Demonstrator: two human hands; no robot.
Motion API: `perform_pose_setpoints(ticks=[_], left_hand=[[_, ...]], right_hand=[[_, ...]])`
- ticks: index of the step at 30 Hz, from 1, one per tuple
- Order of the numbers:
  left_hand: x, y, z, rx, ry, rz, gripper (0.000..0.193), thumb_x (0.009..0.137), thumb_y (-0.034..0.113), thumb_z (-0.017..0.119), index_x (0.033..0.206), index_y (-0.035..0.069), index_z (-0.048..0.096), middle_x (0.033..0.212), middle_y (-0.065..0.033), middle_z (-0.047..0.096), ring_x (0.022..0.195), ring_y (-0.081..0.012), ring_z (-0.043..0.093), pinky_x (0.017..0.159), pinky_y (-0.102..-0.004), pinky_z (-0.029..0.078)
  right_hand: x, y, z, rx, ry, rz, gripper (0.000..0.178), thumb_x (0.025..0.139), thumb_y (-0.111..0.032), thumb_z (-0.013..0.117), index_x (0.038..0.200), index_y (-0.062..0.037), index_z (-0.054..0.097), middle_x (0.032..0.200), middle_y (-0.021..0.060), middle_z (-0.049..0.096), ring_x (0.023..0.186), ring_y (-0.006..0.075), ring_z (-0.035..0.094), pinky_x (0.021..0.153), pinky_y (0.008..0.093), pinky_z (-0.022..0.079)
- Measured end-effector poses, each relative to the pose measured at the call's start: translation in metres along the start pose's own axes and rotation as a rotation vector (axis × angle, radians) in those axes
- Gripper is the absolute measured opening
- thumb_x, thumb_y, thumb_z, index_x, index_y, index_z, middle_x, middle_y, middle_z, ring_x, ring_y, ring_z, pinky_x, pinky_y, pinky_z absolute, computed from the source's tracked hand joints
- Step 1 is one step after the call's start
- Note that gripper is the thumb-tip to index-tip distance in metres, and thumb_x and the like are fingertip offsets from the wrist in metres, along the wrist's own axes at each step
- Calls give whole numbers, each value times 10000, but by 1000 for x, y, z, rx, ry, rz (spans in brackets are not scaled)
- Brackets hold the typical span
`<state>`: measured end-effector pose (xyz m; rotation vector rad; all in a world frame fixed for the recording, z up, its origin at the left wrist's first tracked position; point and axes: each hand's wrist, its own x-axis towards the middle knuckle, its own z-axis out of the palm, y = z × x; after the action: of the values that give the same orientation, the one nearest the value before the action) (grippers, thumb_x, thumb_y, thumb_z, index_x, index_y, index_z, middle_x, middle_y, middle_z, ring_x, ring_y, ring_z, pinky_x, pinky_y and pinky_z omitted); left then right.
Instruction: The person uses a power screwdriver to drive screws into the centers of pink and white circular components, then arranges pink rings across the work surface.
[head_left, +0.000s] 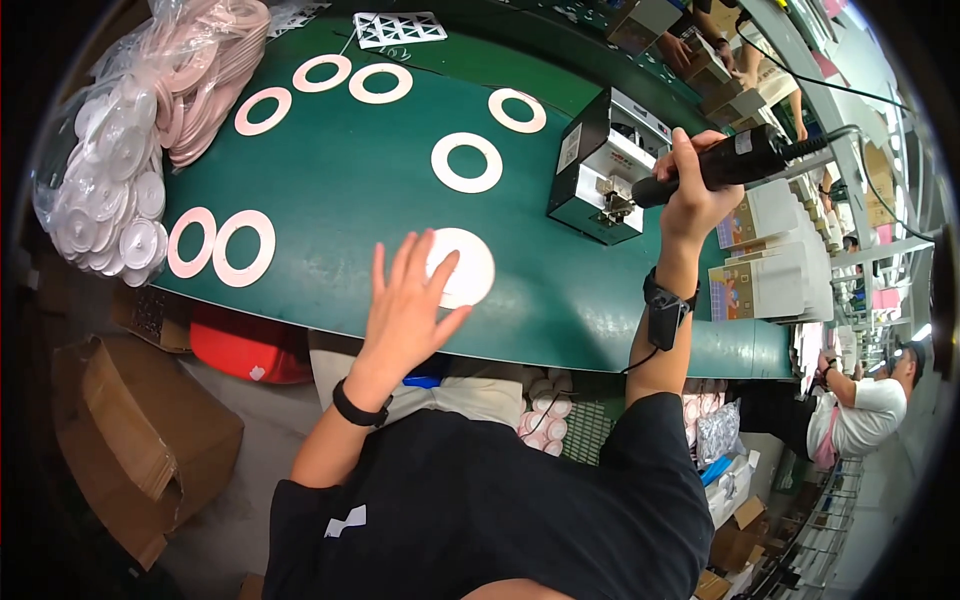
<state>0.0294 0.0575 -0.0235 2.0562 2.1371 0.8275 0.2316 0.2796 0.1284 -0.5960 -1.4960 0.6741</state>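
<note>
My right hand is wrapped round a black corded electric screwdriver. The screwdriver lies nearly level, its tip at the metal front of a black and silver box that looks like a screw feeder. My left hand has its fingers spread, and its index finger and thumb lie over a round white disc near the table's front edge. Whether a ring lies under that disc cannot be seen. Beyond it are a white ring and a smaller ring, both flat on the green table.
Pale pink rings lie at the left and far side. Clear bags of pink rings and white discs fill the left end. Printed boxes stand at the right. Below are a red stool and a carton. Other people work at the right.
</note>
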Motion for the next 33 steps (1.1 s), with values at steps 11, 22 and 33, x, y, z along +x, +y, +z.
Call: perform_pose_setpoints(ticks=[11,22,33], left_hand=[[10,9,7,-104,-57,18,892,792,448,771,1471,10,393,1514,-162,422,1431,-338,357,1200,-585,171],[12,9,8,-116,-67,18,906,766,440,790,1474,32,398,1514,-132,436,1440,-336,348,1204,-572,166],[14,8,7,-101,-75,11,891,777,464,765,1469,32,408,1526,-127,421,1445,-333,339,1201,-575,162]], right_hand=[[-76,-34,15,415,-146,201,241,865,27,608,1058,-18,471,662,39,450,466,145,448,503,333,450],[-122,-15,41,366,-360,238,258,871,73,599,1058,-24,448,758,73,510,492,145,468,517,339,473],[-113,-13,45,290,-301,254,291,869,86,592,1097,-15,443,745,76,539,507,149,488,524,335,476]])
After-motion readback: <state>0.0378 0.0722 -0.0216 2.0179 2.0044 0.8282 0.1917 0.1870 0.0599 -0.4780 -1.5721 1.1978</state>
